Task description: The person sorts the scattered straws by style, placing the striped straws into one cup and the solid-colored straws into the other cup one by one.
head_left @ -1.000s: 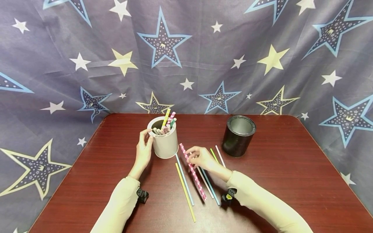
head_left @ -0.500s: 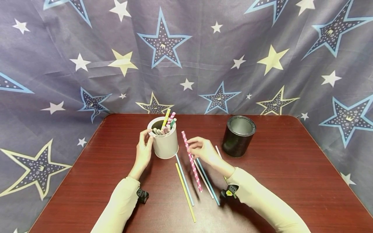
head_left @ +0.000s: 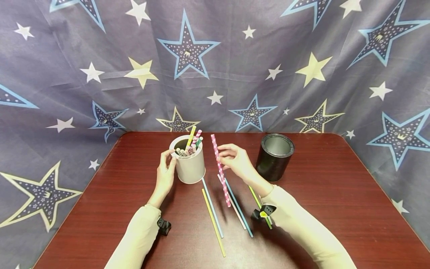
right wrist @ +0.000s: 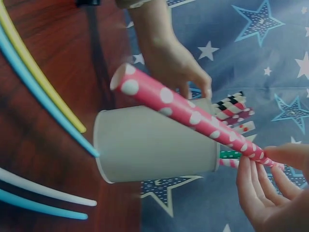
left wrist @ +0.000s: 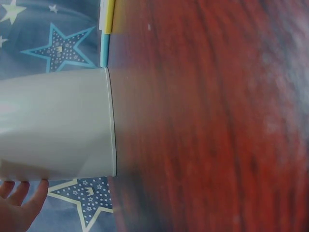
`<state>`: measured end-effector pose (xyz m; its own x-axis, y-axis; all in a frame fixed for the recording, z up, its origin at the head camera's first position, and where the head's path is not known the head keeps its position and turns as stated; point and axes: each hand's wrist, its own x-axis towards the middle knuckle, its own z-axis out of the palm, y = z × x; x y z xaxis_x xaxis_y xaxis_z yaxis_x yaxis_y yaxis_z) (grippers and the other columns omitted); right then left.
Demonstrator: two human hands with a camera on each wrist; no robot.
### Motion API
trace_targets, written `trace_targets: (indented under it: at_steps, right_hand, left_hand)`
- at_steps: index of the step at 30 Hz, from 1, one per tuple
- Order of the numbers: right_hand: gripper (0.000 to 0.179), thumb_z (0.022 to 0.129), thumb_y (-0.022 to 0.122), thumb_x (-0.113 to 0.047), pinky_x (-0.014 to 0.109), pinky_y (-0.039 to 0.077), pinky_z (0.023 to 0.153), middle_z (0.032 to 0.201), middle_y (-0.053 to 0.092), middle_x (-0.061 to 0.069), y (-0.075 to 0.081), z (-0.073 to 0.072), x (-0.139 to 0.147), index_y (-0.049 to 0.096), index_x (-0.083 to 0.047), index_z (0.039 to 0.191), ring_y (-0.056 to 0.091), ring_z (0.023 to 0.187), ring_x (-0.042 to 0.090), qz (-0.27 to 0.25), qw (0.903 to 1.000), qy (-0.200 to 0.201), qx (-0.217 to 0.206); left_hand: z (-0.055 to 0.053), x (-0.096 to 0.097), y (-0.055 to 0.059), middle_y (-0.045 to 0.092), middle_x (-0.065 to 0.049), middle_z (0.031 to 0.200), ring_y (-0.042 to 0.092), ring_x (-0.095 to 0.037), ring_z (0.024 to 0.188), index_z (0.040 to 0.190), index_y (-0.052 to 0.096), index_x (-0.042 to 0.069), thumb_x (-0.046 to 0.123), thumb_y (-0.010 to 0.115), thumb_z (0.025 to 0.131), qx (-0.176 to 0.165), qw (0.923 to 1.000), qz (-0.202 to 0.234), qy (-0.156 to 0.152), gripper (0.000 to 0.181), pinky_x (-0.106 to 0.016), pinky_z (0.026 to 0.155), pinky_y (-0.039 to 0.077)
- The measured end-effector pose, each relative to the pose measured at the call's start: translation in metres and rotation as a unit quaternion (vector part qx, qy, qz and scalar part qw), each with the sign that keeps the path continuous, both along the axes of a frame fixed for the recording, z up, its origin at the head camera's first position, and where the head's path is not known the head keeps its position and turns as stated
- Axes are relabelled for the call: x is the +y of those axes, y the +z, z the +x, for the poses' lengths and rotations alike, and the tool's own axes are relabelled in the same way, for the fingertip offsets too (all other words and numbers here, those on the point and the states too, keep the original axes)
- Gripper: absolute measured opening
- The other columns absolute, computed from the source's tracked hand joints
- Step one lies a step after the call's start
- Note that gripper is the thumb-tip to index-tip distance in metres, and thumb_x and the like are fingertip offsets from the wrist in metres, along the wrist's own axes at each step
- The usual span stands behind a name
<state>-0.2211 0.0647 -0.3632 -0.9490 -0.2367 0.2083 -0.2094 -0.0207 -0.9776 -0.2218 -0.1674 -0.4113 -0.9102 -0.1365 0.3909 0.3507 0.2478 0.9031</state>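
Note:
A pink paper straw (right wrist: 181, 111) with white dots is pinched between the thumb and fingers of my right hand (head_left: 235, 158). It stands steeply tilted, raised over the table and right of the white cup (head_left: 190, 170). Patterned paper straws (head_left: 188, 150) lean inside that cup, along with a yellow straw (head_left: 191, 136). My left hand (head_left: 165, 175) holds the cup at its left rim, with fingers (left wrist: 37, 200) against its side in the left wrist view. In the right wrist view the pink straw crosses in front of the cup.
Thin straws lie on the dark red table (head_left: 127, 220): yellow (head_left: 214, 224), blue (head_left: 212, 207), another blue (head_left: 240, 209), white (head_left: 239, 215) and green (head_left: 256, 198) partly under the right wrist. A black cup (head_left: 274, 157) stands to the right, beyond the right hand.
My right hand has lifted the pink dotted straw up and away from me, turning it more upright. My left hand stays at the cup.

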Motion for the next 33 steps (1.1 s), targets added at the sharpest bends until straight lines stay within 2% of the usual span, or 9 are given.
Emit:
trace_targets:
  at_steps: [6,9,14,18,22,29,31,33]
  right_hand:
    - [0.035,0.077,0.059,0.008,0.031,0.052,0.058,0.089,0.059,0.028,0.015,-0.004,-0.001,0.053,0.007,0.111,0.059,0.064,0.008,-0.021,0.9995,-0.018,0.011]
    - [0.035,0.076,0.060,0.008,0.030,0.052,0.058,0.087,0.061,0.024,0.022,-0.004,-0.001,0.053,0.008,0.111,0.059,0.063,0.007,-0.030,0.9988,-0.033,0.019]
    - [0.034,0.076,0.058,0.009,0.029,0.052,0.059,0.079,0.061,0.008,0.033,-0.005,-0.002,0.053,0.009,0.110,0.058,0.063,0.007,-0.049,0.9967,-0.056,0.031]
    - [0.034,0.076,0.057,0.010,0.029,0.052,0.060,0.079,0.060,0.007,0.040,-0.006,-0.003,0.052,0.010,0.110,0.059,0.063,0.007,-0.067,0.9951,-0.062,0.038]
    - [0.032,0.077,0.056,0.011,0.029,0.052,0.062,0.079,0.059,0.008,0.045,-0.006,-0.003,0.051,0.010,0.108,0.059,0.064,0.008,-0.077,0.9939,-0.064,0.047]
    - [0.027,0.077,0.054,0.013,0.028,0.052,0.063,0.076,0.059,0.000,0.056,-0.006,-0.003,0.049,0.012,0.103,0.059,0.066,0.008,-0.110,0.9897,-0.066,0.063]
    - [0.025,0.076,0.053,0.014,0.029,0.052,0.063,0.076,0.059,0.001,0.059,-0.005,-0.004,0.048,0.011,0.100,0.059,0.067,0.008,-0.127,0.9873,-0.067,0.068]
    - [0.023,0.076,0.053,0.015,0.030,0.052,0.064,0.075,0.059,0.000,0.061,-0.005,-0.004,0.048,0.008,0.097,0.059,0.067,0.008,-0.141,0.9844,-0.072,0.076]
  left_hand:
    - [0.000,0.000,0.000,0.047,-0.024,0.122,0.044,-0.029,0.113,0.117,0.041,-0.006,0.005,0.043,0.091,0.003,1.0000,0.003,-0.002,0.029,-0.043,0.094,0.034]
    - [0.000,0.000,-0.001,0.047,-0.025,0.122,0.044,-0.031,0.113,0.118,0.041,-0.007,0.005,0.043,0.091,0.004,1.0000,0.004,-0.004,0.029,-0.042,0.094,0.034]
    - [0.000,0.000,-0.001,0.047,-0.024,0.122,0.044,-0.031,0.113,0.118,0.041,-0.006,0.005,0.043,0.091,0.001,1.0000,-0.001,-0.002,0.029,-0.021,0.090,0.036]
    - [0.000,0.000,0.000,0.047,-0.024,0.122,0.043,-0.031,0.114,0.118,0.041,-0.006,0.005,0.043,0.091,0.002,1.0000,-0.002,-0.001,0.029,-0.010,0.084,0.033]
    - [0.001,0.000,0.001,0.047,-0.023,0.123,0.044,-0.028,0.114,0.118,0.041,-0.006,0.005,0.043,0.091,-0.001,1.0000,-0.007,0.005,0.029,-0.013,0.087,0.034]
    - [0.001,0.001,0.001,0.046,-0.025,0.123,0.043,-0.030,0.115,0.117,0.041,-0.006,0.006,0.043,0.091,0.008,1.0000,-0.004,-0.002,0.029,-0.042,0.095,0.033]
    - [0.002,0.001,0.001,0.047,-0.025,0.122,0.044,-0.030,0.114,0.118,0.041,-0.006,0.006,0.043,0.091,0.008,0.9999,-0.008,-0.001,0.029,-0.038,0.095,0.034]
    - [0.001,0.000,0.001,0.048,-0.024,0.122,0.045,-0.028,0.113,0.118,0.041,-0.006,0.006,0.043,0.091,0.007,0.9999,-0.009,0.000,0.029,-0.028,0.092,0.036]
